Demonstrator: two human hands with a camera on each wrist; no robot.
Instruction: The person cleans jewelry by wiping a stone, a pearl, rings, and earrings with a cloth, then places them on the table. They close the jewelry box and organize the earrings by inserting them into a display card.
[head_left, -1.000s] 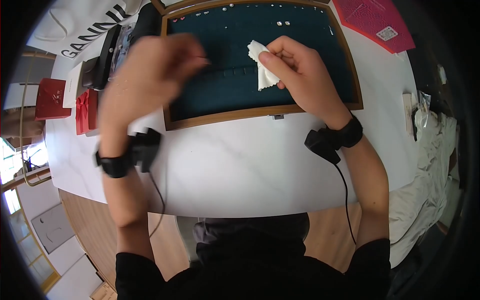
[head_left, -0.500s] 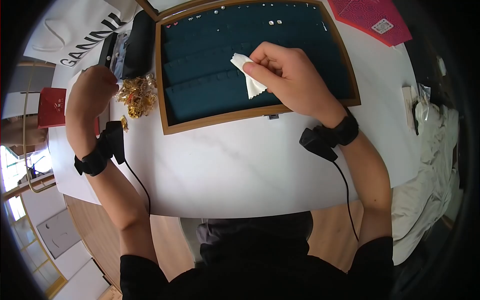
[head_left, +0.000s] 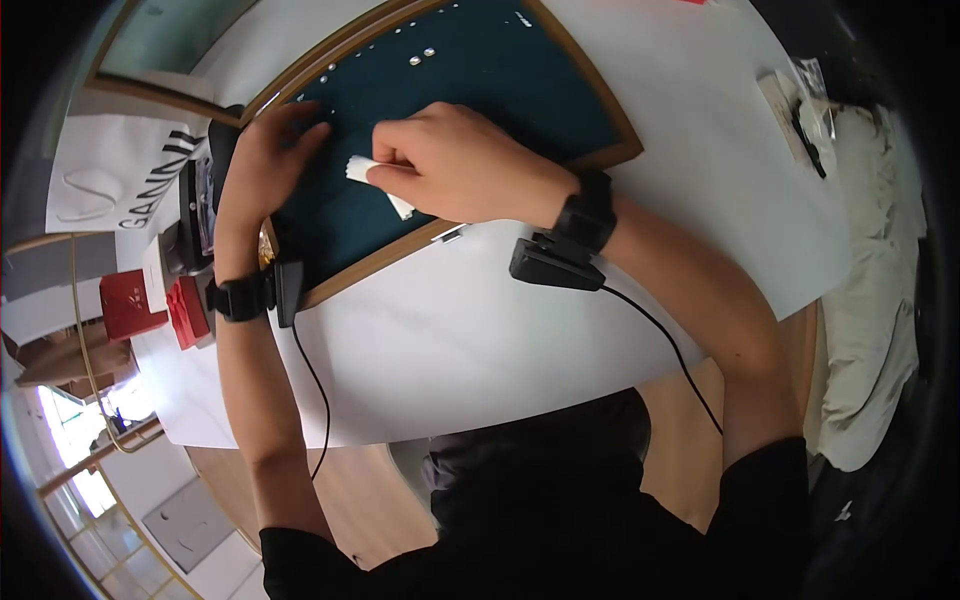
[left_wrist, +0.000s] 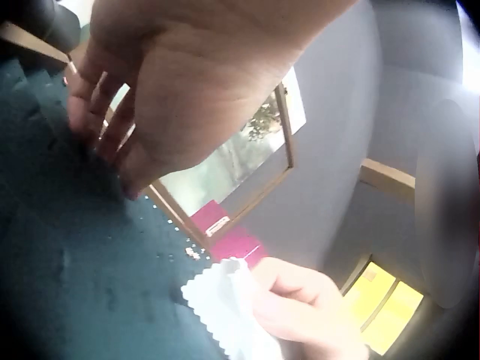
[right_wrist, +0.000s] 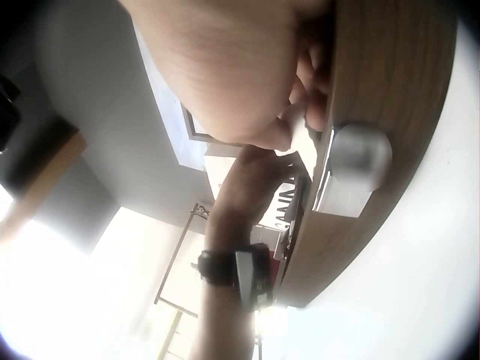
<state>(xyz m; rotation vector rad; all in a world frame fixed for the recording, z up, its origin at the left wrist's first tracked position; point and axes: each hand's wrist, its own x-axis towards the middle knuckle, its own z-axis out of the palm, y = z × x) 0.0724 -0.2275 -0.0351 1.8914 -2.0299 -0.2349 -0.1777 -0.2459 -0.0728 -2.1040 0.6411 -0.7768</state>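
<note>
My right hand (head_left: 455, 165) pinches a white polishing cloth (head_left: 358, 168) between thumb and fingers, low over the front part of a wooden jewelry box (head_left: 375, 262). The cloth's zigzag edge shows in the left wrist view. At the box's left side, my left hand (head_left: 258, 165) reaches over the dark green lining (head_left: 480, 75); its fingers (left_wrist: 109, 139) are extended and slightly spread, with the tips right at the fabric. Nothing shows between thumb and fingers. Small earrings (head_left: 422, 57) sit in rows toward the far side of the lining.
The box's glazed lid (head_left: 180, 45) stands raised at the back. Left of the box are a white paper bag (head_left: 110, 180), a dark case (head_left: 190, 240), a red box (head_left: 132, 305) and some gold jewelry (head_left: 265, 248). A clear plastic packet (head_left: 815, 105) lies at the right.
My left hand went left to beside the gold jewelry, then came back over the box's left side. My right hand moved left with the cloth, and the head view turned.
</note>
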